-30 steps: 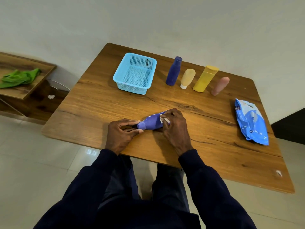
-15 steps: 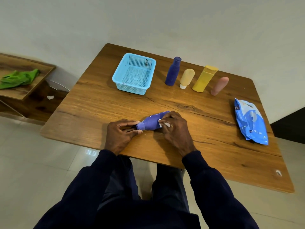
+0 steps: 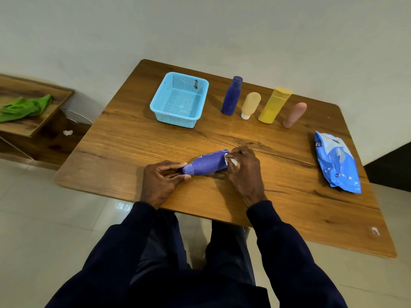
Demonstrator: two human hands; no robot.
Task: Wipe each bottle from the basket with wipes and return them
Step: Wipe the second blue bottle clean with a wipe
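One purple plastic bottle (image 3: 208, 165) in work: it lies on its side on the wooden surface (image 3: 244, 134), near the front edge, between both hands. Left hand (image 3: 161, 182) fingers pinch the cap end; right hand (image 3: 243, 172) fingers pinch a bunched white wipe (image 3: 232, 162) against the base end. Risks: the round body rolls or pops out of the cap pinch if the wiping push gets hard, and the wipe is bunched small, so patches probably get missed. Light blue perforated plastic basket (image 3: 178, 121) holds no bottles, only a small dark bit on its far wall. Dark blue bottle (image 3: 231, 96), cream tube (image 3: 250, 105), yellow bottle (image 3: 274, 105) and pink bottle (image 3: 294, 114) stand in a row beside it.
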